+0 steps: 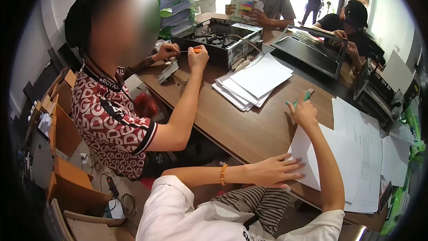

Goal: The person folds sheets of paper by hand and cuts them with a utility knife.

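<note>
One left hand [275, 169], grasping nothing, lay flat over the near left edge of the white sheet [304, 145], while one right hand [306, 112], just beyond this sheet, grasped one green object [307, 94] above one brown table [227, 120] in a white-walled room [394, 9].

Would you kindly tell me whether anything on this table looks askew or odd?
The paper stack near the computer case looks askew, its edges fanned unevenly. The case also stands out: it is open, with its insides exposed.
</note>
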`<state>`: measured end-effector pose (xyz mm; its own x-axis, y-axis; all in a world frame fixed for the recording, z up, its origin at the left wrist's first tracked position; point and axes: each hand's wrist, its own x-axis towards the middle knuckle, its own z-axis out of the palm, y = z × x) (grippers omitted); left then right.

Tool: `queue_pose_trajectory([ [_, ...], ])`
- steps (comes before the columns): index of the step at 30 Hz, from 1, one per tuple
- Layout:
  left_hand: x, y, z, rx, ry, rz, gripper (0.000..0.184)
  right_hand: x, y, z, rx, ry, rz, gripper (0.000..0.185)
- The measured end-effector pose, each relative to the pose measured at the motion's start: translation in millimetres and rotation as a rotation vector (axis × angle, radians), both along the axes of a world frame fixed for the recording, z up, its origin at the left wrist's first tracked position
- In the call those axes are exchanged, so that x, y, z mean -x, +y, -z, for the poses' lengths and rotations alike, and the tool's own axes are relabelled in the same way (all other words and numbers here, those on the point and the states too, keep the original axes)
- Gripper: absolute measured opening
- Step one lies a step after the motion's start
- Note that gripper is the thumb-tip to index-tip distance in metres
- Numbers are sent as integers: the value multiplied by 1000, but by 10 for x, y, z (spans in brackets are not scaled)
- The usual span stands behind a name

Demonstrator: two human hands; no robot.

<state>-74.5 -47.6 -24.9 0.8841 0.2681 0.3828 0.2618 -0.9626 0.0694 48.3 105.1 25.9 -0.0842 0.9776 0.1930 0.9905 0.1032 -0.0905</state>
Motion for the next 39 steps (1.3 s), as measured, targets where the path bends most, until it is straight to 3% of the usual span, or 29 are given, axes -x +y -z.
queue_pose_trajectory([
  [10,68,-153,-164,-17,33,-13,48,-236,252,31,67,22,52,76],
  [12,82,-161,-426,241,208,71,45,-234,272,53,-46,-12,70,71],
  [13,71,-105,-408,239,210,76,45,-244,301,77,-47,-10,75,71],
  [15,40,51,-346,179,-82,267,44,-262,346,81,-135,38,54,48],
  [19,45,350,-264,104,71,276,43,-527,438,-21,-189,201,136,44],
  [22,67,424,-221,101,140,136,45,-866,237,-367,237,1285,19,27],
  [23,68,408,-218,109,134,66,45,-1088,374,-344,355,1498,34,27],
  [25,39,325,-221,37,75,-8,46,-1363,341,-401,386,1774,-3,32],
  [27,-27,249,-241,3,50,-340,42,-1569,123,-544,333,1826,-37,35],
  [28,-65,206,-379,57,170,-402,43,-1659,-55,-658,378,1870,-109,35],
  [32,-46,514,-646,243,298,-250,51,-1685,-914,-989,206,1888,-70,37],
  [35,89,828,-510,71,314,-216,60,-1884,-1415,-809,177,1637,-241,44],
  [37,113,1000,-450,185,447,-262,65,-1909,-1771,-736,259,1487,-170,39],
  [39,156,1210,-446,369,394,-159,65,-1772,-2079,-552,112,1218,-22,35],
])
